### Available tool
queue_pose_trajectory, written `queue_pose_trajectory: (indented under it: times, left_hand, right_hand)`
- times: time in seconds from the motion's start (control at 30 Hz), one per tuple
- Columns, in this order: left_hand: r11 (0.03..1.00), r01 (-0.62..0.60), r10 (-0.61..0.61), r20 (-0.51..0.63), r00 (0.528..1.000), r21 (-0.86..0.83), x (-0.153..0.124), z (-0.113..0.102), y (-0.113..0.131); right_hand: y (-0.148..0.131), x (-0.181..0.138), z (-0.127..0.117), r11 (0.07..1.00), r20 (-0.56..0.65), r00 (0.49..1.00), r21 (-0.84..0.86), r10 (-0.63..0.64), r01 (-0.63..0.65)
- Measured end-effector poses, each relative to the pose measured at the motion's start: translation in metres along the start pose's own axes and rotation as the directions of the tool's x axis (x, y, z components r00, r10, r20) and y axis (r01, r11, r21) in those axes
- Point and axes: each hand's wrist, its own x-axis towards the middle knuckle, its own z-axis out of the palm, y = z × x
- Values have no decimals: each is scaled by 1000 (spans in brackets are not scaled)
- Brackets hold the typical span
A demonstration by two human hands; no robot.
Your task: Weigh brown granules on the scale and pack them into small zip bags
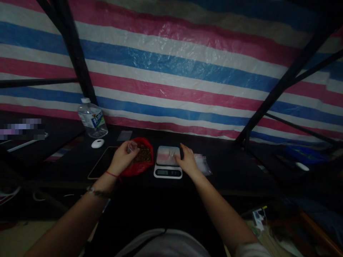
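Striped sheet: backdrop, red, white, blue.
Bench: black.
Clear bottle: upright, bench left.
Red bag: open, holding brown bits, left of scale.
White scale: display facing person.
Right hand: fingers parted, unclosed, at scale's right edge; contact unclear.
Left hand: over red bag, fingers gripping clear plastic piece.

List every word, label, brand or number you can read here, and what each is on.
None can be quoted with certainty.
Label on the clear bottle: large lettering, too blurred to read.
Scale display: faint digits, too small and blurred to read.
Striped sheet: no lettering visible.
Pixelated patch at far left: nothing readable.
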Motion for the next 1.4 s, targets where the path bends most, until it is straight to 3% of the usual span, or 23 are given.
queue_pose_trajectory:
  times: [0.13,0.23,0.4,0.5,0.63,0.73,0.9,1.13,1.4]
  left_hand:
    - [943,-9,-38,137,990,333,12,-23,-11]
    - [886,-33,-50,165,985,462,17,-29,-19]
    - [893,-43,-91,273,958,448,17,-26,-25]
    - [911,-38,-105,321,941,411,16,-23,-30]
    - [924,-20,-93,273,957,383,17,-20,-39]
    - [946,-2,-98,291,952,324,17,-19,-43]
    - [969,29,-101,289,952,244,17,-21,-44]
    - [993,5,-38,276,960,119,17,-19,-42]
    - [1000,-30,31,173,985,-8,20,-23,-42]
  right_hand:
    - [-11,34,21,994,212,973,-71,91,-77]
    - [-27,50,32,996,319,945,-63,74,-57]
    - [-70,64,47,985,384,908,98,-166,139]
    - [-94,72,58,976,465,860,42,-210,215]
    - [-114,79,73,925,590,763,-68,-265,374]
    - [-121,80,82,922,635,723,-43,-272,385]
    - [-118,77,92,963,676,692,107,-252,247]
    - [-110,72,114,938,607,780,337,-150,-82]
    - [-119,73,131,856,570,813,473,-115,-210]
